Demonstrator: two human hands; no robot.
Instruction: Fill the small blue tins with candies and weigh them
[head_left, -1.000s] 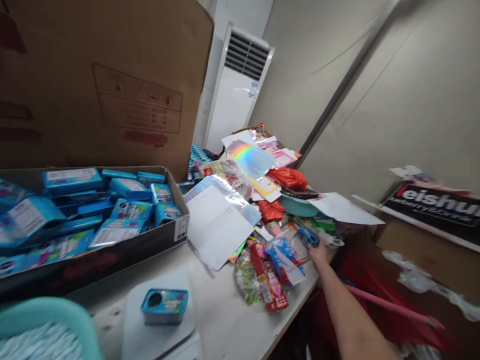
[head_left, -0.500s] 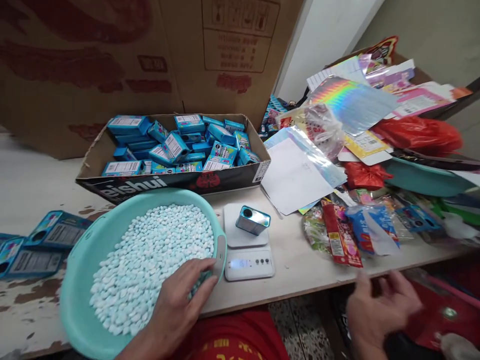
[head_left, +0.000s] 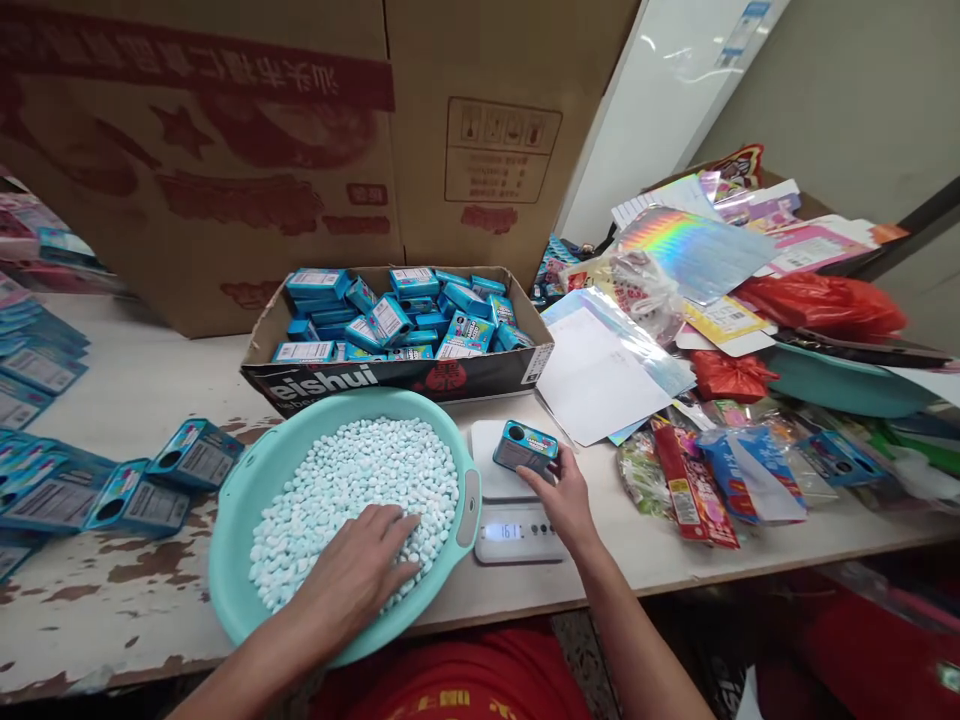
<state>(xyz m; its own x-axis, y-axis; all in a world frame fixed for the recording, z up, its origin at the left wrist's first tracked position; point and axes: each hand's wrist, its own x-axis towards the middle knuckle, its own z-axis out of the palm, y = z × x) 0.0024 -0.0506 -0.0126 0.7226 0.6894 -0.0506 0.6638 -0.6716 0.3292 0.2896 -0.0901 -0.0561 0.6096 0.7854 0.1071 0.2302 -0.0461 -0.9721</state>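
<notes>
My left hand (head_left: 356, 575) rests on the pale blue and white candies (head_left: 337, 480) in a turquoise basin (head_left: 225, 540); its fingers are curved and slightly apart, and anything under them is hidden. With thumb and fingers, my right hand (head_left: 561, 495) grips the right end of a small blue box (head_left: 523, 448) with a dark round hole. That box is over the plate of a white scale (head_left: 487, 480), whose lit display reads about 161.
Behind the basin, an open carton (head_left: 465, 382) holds several blue boxes. More blue boxes (head_left: 196, 455) stand at the left. White sheets (head_left: 600, 375), candy packets (head_left: 694, 480) and red bags (head_left: 825, 305) lie at the right. A large cardboard box (head_left: 300, 150) rises behind.
My right hand has come in from the right and taken hold of the box at the scale. My left hand has moved from the basin's right rim onto the candies. The view has shifted left.
</notes>
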